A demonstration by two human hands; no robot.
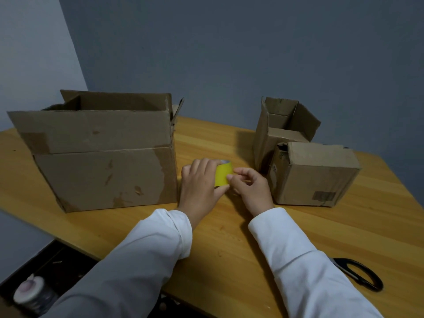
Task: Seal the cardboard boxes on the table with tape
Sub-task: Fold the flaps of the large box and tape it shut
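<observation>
Your left hand [202, 182] grips the tape [223, 175]; right fingers [231, 177] pick its end, which may tear narrow.

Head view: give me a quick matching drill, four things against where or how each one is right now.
Things:
1. yellow tape roll
2. large box
3. scissors
4. small closed box

States:
A. on the table's near right edge, beside the right sleeve
B. flaps up, open, on the table's left
C. held between both hands
D. flaps folded down, on the right, in front of an open small box

Pairs: 1-C, 2-B, 3-A, 4-D
</observation>
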